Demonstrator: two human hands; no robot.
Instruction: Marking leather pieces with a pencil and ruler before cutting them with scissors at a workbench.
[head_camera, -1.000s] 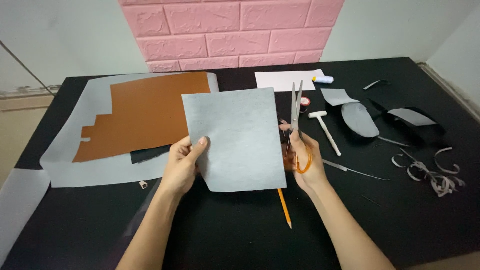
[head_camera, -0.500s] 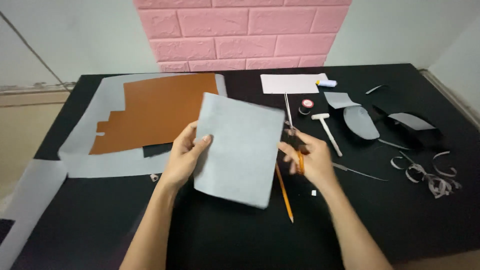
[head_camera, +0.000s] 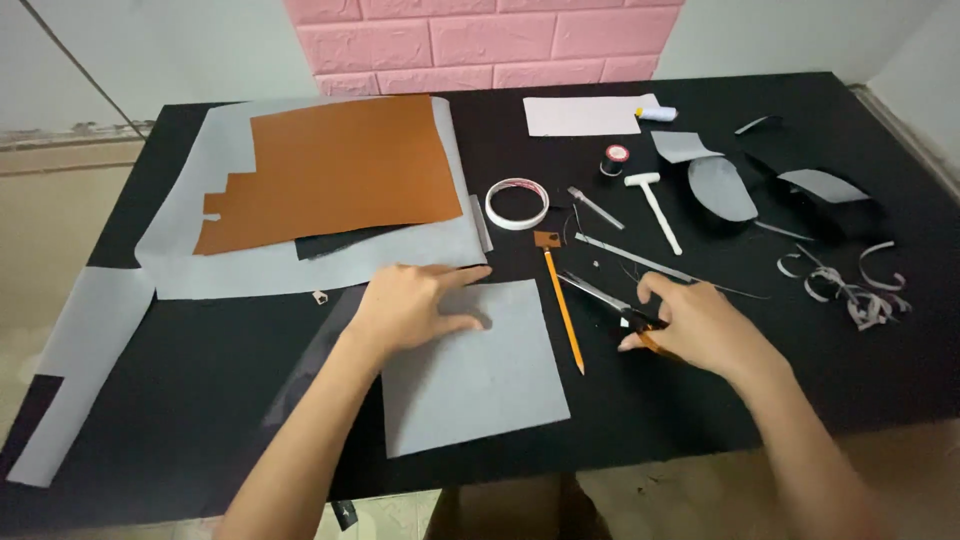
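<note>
scissors' orange handles mostly hidden under right hand

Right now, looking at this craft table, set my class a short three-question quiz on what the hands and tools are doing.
1. True or false: the left hand presses flat on the grey sheet.
2. Which tool does the right hand touch? A) hammer B) scissors C) tape roll
3. Fill in: the pencil lies between the grey sheet and the ____.

Key:
1. True.
2. B, the scissors; the hammer and tape roll lie apart, further up the table.
3. Scissors.
</note>
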